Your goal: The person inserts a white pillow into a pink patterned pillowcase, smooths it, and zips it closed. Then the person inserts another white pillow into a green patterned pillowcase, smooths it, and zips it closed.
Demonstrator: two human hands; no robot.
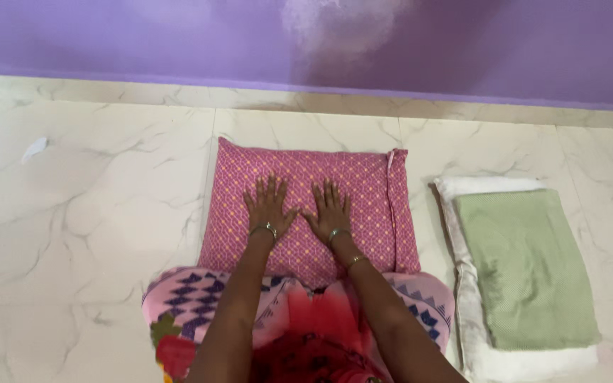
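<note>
both palms lie flat, fingers spread, gripping nothing; left hand (267,204) and right hand (330,207) rest side by side mid pink pillow (374,213); its long axis runs 9 to 3; equally near.

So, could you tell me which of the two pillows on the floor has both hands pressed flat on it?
The pink patterned pillow in the middle, with the left hand and right hand spread on it. The white pillow to its right lies untouched under a folded green cloth.
</note>
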